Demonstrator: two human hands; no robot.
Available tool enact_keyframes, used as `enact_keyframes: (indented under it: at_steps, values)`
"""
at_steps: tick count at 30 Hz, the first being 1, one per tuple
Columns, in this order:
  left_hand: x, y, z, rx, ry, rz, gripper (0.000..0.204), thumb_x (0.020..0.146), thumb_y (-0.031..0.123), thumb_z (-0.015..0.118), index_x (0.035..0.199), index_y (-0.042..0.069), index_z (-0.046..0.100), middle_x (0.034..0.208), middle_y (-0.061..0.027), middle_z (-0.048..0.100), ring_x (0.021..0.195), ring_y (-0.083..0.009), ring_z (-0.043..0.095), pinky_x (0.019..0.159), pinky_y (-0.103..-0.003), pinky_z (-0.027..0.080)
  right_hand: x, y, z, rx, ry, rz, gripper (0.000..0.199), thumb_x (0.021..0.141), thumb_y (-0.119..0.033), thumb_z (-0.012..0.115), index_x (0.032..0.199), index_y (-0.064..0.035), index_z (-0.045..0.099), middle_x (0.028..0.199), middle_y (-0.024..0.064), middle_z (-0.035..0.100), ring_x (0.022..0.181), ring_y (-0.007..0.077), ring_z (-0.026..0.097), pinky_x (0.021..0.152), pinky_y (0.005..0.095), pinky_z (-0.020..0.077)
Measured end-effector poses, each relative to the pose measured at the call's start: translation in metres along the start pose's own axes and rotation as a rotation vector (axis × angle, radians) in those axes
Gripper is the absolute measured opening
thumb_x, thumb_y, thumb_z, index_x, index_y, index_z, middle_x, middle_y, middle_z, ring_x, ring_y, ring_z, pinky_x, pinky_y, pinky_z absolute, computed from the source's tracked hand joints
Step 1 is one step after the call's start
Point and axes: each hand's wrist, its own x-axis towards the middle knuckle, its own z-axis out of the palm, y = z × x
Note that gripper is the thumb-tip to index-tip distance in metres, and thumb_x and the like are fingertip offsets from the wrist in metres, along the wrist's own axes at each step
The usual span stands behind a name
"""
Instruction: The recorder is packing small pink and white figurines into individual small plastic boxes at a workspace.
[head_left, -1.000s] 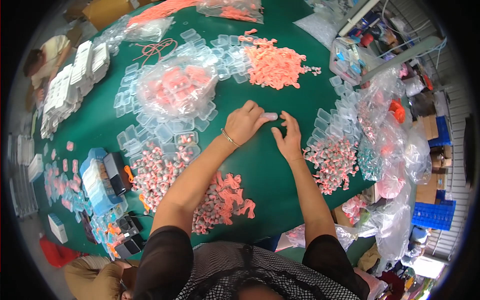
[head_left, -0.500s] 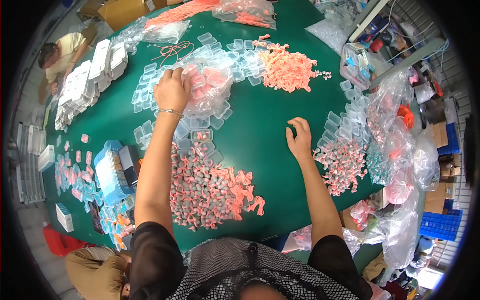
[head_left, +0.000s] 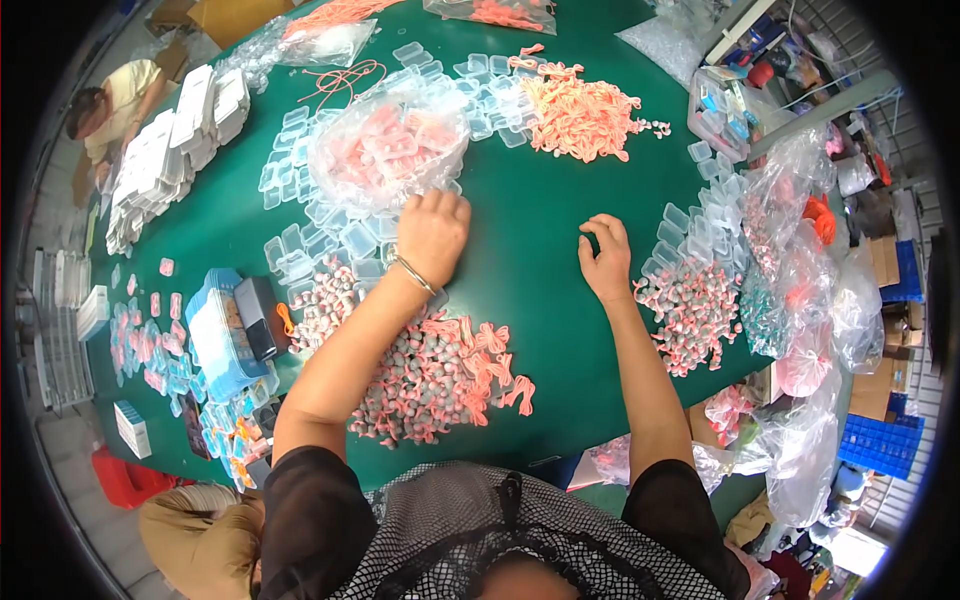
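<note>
My left hand is over the green table, back of the hand up, fingers curled under; whatever they hold is hidden. Just beyond it lies a clear plastic bag with small pink-filled boxes inside. Under and beside my left forearm spreads a pile of grey-and-pink rounded pieces, which look like corded earplugs, with pink cord bundles at its right edge. My right hand hovers or rests left of another such pile, thumb and fingers apart, with nothing seen between them.
Small clear boxes surround the bag; more clear boxes lie at right. An orange cord heap sits at the back. White cases are stacked at left, near a seated person. A blue-edged bin stands left of my forearm.
My left hand has left the clear bag and moved right and toward me. The bag now lies uncovered. My right hand has stayed nearly in place.
</note>
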Motion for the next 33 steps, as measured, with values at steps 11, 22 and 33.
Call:
enact_keyframes:
  at_steps: [11, 22, 33]
  values:
    - [-0.012, 0.025, 0.047, 0.07, -0.165, -0.146, 0.026, 0.08, 0.014, 0.057, 0.101, 0.002, 0.065, 0.117, -0.0113, 0.056, 0.095, -0.0298, 0.055, 0.071, -0.038, 0.051, 0.002, 0.0, 0.003, -0.002, 0.012, -0.005, 0.019, 0.073, 0.0, 0.065, 0.091, -0.0047, 0.062, 0.101, 0.0113, 0.058, 0.095, 0.0305, 0.058, 0.081, 0.0391, 0.0495]
    - [-0.003, 0.084, 0.038, -0.282, -0.039, -0.045, 0.019, 0.077, 0.013, 0.06, 0.094, 0.006, 0.064, 0.106, -0.0089, 0.058, 0.095, -0.0271, 0.056, 0.073, -0.038, 0.051, 0.001, -0.001, 0.001, -0.012, -0.008, 0.018, 0.019, 0.074, -0.001, 0.065, 0.092, -0.0052, 0.062, 0.103, 0.0111, 0.058, 0.096, 0.0304, 0.057, 0.082, 0.0391, 0.0493]
    - [0.011, 0.082, 0.042, -0.246, -0.139, -0.371, 0.056, 0.081, 0.039, 0.068, 0.128, 0.012, 0.054, 0.138, -0.0163, 0.047, 0.124, -0.0428, 0.044, 0.1, -0.053, 0.038, 0.001, -0.001, 0.001, -0.023, 0.01, -0.012, 0.019, 0.073, 0.0, 0.065, 0.091, -0.0049, 0.062, 0.101, 0.0118, 0.058, 0.095, 0.0313, 0.057, 0.081, 0.0395, 0.0494]
